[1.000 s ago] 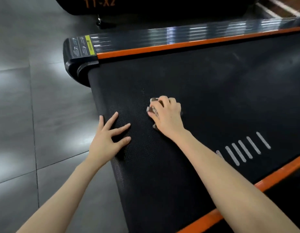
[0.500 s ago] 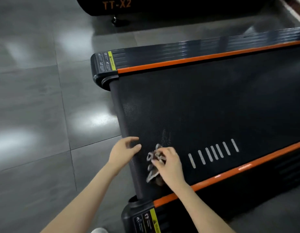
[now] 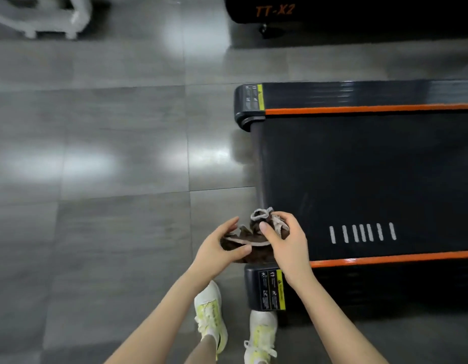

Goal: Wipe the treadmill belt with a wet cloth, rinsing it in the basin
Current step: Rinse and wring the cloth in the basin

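Note:
A crumpled brown cloth [image 3: 250, 239] with a pale trim hangs in the air just off the rear corner of the treadmill. My left hand [image 3: 217, 249] holds its lower left part between thumb and fingers. My right hand [image 3: 285, 239] pinches its upper right part. The black treadmill belt [image 3: 359, 174] fills the right side, with orange side rails and a row of white stripes [image 3: 362, 232] near the near rail. No basin is in view.
Grey tiled floor [image 3: 109, 166] spreads to the left. A second black machine marked TT-X2 [image 3: 274, 10] stands at the top. A white frame [image 3: 43, 14] sits at the top left. My feet in white and yellow shoes [image 3: 210, 311] stand by the treadmill's end cap [image 3: 264, 288].
My right hand has lifted the cloth off the belt and my left hand has taken hold of it too. The view has pulled back and up, showing my feet and more floor.

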